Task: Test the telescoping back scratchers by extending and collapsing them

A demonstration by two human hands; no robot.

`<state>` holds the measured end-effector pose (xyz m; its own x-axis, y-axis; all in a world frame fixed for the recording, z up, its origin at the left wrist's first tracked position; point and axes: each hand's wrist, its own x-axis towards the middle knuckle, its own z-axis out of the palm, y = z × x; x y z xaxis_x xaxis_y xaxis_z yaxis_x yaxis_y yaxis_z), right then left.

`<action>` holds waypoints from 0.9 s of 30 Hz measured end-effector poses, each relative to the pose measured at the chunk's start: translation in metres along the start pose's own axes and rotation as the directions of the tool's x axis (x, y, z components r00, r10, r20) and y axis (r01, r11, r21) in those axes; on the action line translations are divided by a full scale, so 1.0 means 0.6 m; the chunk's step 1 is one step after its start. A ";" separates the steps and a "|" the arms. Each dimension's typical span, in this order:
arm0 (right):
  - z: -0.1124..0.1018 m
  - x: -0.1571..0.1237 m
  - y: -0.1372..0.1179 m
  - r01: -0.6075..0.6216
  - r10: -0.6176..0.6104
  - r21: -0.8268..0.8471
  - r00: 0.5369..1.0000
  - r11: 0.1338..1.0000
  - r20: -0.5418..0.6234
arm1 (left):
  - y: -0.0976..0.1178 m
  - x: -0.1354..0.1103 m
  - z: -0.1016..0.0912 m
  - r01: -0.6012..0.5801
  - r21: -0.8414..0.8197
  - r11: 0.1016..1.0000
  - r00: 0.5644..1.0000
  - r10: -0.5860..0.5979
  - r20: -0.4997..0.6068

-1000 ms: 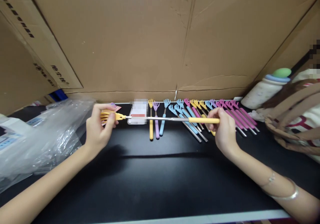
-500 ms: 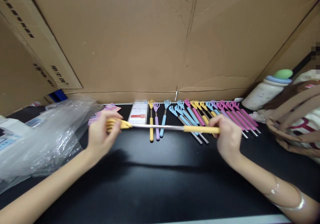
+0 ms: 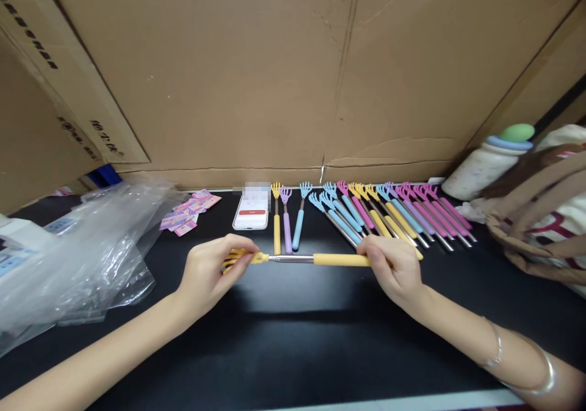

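I hold a yellow telescopic back scratcher [image 3: 315,258] level above the black table [image 3: 293,338]. My left hand [image 3: 208,273] pinches its claw head. My right hand [image 3: 394,267] grips the end of its yellow handle. A short stretch of metal shaft shows between head and handle. Behind it lies a row of several back scratchers [image 3: 366,212] in yellow, purple, blue and pink, claws pointing to the cardboard wall.
A phone [image 3: 251,212] lies left of the row, with small pink cards [image 3: 190,210] beside it. Clear plastic bags [image 3: 68,258] pile up at the left. A white bottle [image 3: 485,163] and a brown-handled bag [image 3: 540,215] sit at the right. Cardboard [image 3: 274,75] walls the back.
The scratcher has been pushed together and is much shorter. Both hands have come closer to each other and nearer to me, lower over the table.
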<state>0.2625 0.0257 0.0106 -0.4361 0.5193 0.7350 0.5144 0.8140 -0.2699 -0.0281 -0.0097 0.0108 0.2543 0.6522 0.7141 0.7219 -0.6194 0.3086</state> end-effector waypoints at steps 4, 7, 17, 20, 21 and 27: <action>0.001 0.001 0.002 0.048 -0.047 -0.031 0.998 0.998 0.030 | 0.007 -0.002 0.001 -0.046 -0.022 0.999 0.998 0.045 -0.039; 0.000 0.004 0.008 0.103 -0.099 -0.066 0.993 0.992 0.072 | 0.007 -0.003 -0.001 -0.088 0.003 0.996 0.995 0.088 -0.048; 0.010 0.006 0.010 0.418 -0.329 -0.294 0.893 0.859 0.307 | 0.005 -0.002 0.001 -0.256 0.147 0.956 0.963 0.239 0.122; 0.017 0.006 0.000 0.456 -0.330 -0.336 0.868 0.824 0.370 | 0.006 -0.002 0.004 -0.280 0.185 0.942 0.955 0.255 0.152; 0.020 0.005 -0.003 0.464 -0.331 -0.344 0.864 0.816 0.380 | 0.007 -0.002 0.005 -0.285 0.197 0.938 0.954 0.259 0.150; 0.025 -0.004 -0.014 0.478 -0.322 -0.399 0.859 0.783 0.399 | 0.019 -0.003 0.007 -0.344 0.352 0.870 0.939 0.319 0.128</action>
<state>0.2480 0.0216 0.0019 -0.8342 0.2881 0.4702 0.4886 0.7814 0.3882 -0.0175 -0.0159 0.0102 0.5518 0.4705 0.6886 0.7674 -0.6097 -0.1984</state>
